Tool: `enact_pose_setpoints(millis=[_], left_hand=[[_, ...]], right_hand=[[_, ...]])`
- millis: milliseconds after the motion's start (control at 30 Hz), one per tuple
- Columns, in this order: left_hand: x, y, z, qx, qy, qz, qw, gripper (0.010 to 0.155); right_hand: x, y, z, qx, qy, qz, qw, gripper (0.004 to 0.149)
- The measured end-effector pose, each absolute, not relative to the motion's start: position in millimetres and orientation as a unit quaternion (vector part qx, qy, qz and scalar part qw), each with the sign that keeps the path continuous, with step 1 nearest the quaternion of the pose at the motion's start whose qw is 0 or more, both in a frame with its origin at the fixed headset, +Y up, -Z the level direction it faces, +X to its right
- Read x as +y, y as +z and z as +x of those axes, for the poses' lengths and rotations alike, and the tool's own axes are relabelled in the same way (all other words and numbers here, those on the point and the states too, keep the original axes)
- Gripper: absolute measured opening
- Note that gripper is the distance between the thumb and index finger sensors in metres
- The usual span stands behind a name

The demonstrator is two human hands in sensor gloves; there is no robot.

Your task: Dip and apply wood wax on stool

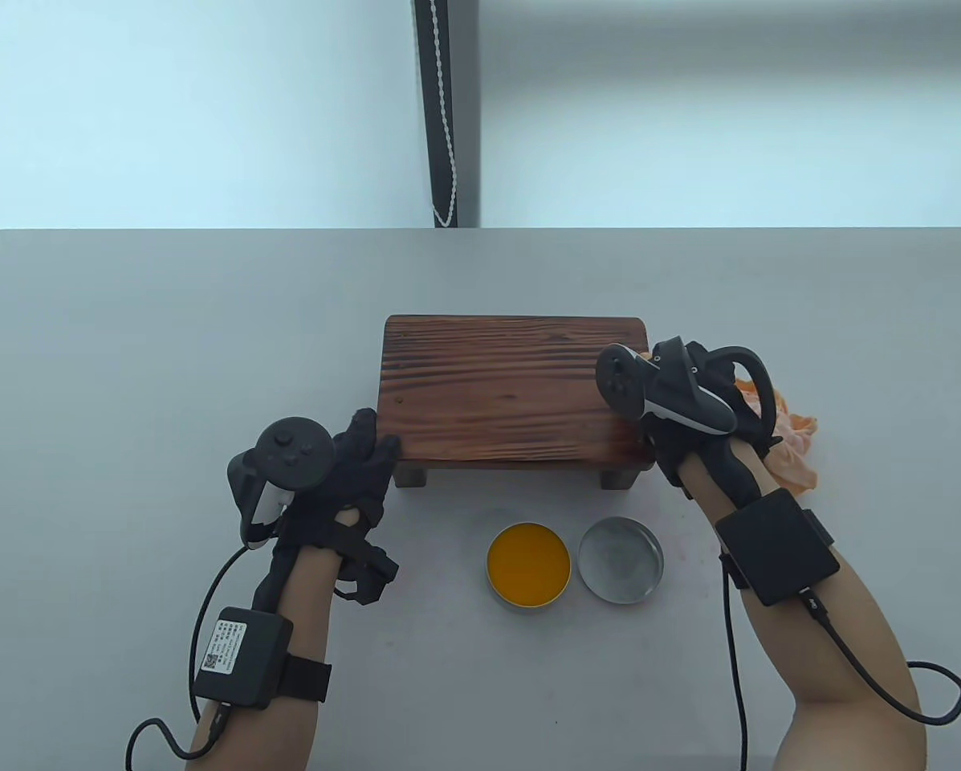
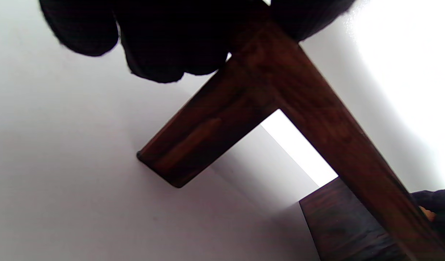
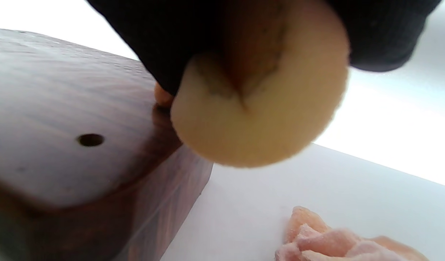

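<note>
Dark wood grain fills the middle of the table: the stool stands upright, with the open wax tin and its lid side by side just in front of it. The left hand grips the stool's near-left corner, fingers curled over the edge. The right hand is at the right end, pinching a round cream pad folded between its fingers, one edge touching the wood.

What could go wrong, as I see it: the pad sits right at the corner, so a hard swipe could slide off the edge and smear wax on the table. If the left hand lets up, the stool might skid. The peach cloth lies close enough for the arm to drag it into wet wax.

The table view hides the pad completely (the tracker covers that hand). Only the right wrist view shows it, plus a small hole in the top. The left wrist view alone looks under the seat, where a leg stands planted on the table.
</note>
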State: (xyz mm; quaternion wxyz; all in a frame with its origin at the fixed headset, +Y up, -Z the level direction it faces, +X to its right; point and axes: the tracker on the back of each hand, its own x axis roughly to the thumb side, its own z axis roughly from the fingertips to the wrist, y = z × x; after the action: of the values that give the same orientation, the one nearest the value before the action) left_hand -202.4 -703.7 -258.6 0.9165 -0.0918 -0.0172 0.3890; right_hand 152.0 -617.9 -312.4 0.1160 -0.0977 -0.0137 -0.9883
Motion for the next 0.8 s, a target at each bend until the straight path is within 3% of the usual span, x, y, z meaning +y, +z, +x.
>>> enact_pose_setpoints(millis=[200,467,800], left_hand=[[-703.7,-258.4,-202.0,-0.016,0.384,-0.089,0.919,0.077],[-703.9,-258.2,-202.6,-0.017,0.387,-0.091,0.917,0.077],[-694.5,-254.8,-201.3,-0.008,0.371,-0.080,0.925,0.078]], right_hand=[[-615.9,-282.3,140.2,-0.020,-0.984,-0.146,0.096,0.038],[-619.3,-316.9,159.5,-0.004,-0.992,-0.070,0.100,0.038],[-614.3,-291.2,184.6,0.014,-0.995,-0.060,0.077,0.039]])
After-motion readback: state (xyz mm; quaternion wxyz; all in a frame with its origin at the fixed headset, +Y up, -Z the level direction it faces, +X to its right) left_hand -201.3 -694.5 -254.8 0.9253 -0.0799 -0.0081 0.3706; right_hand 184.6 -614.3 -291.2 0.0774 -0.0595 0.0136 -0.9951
